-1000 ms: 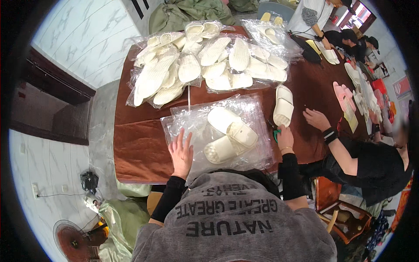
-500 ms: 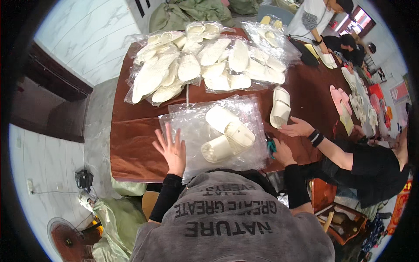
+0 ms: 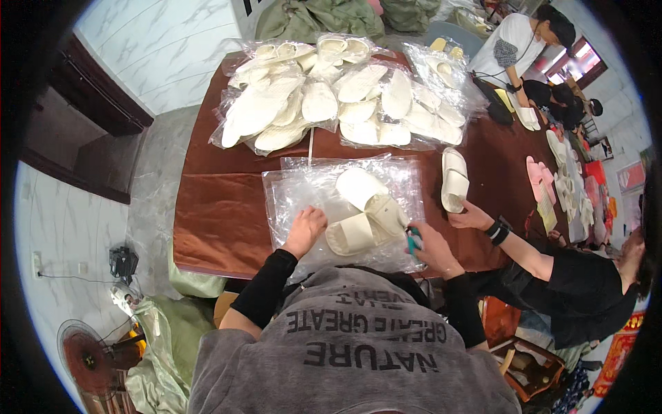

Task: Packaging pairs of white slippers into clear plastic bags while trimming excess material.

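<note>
A pair of cream slippers point(image 3: 350, 234) lies overlapped on a stack of clear plastic bags point(image 3: 286, 188) in front of me. My left hand point(image 3: 305, 231) is over the bags, just left of the nearer slipper, its fingers curled together; whether they pinch anything is hidden. My right hand point(image 3: 433, 250) is closed around a small teal-handled tool point(image 3: 414, 239) beside the slippers' right end. The tool's tip is too small to make out. To the right, a co-worker's hand point(image 3: 472, 217) is at the heel of another cream slipper point(image 3: 454, 181) on the brown-covered table.
Bagged cream slippers point(image 3: 317, 100) are heaped along the far side of the brown-covered table point(image 3: 214, 221). Pink slippers point(image 3: 536, 176) lie farther right. Another person point(image 3: 514, 48) works at the far right. A fan point(image 3: 88, 359) and a green sack point(image 3: 165, 345) stand at lower left.
My left hand has moved in from the bags' left edge, and its spread fingers have curled. My right hand has brought the teal-handled tool up beside the slippers. The co-worker's hand has reached the other slipper.
</note>
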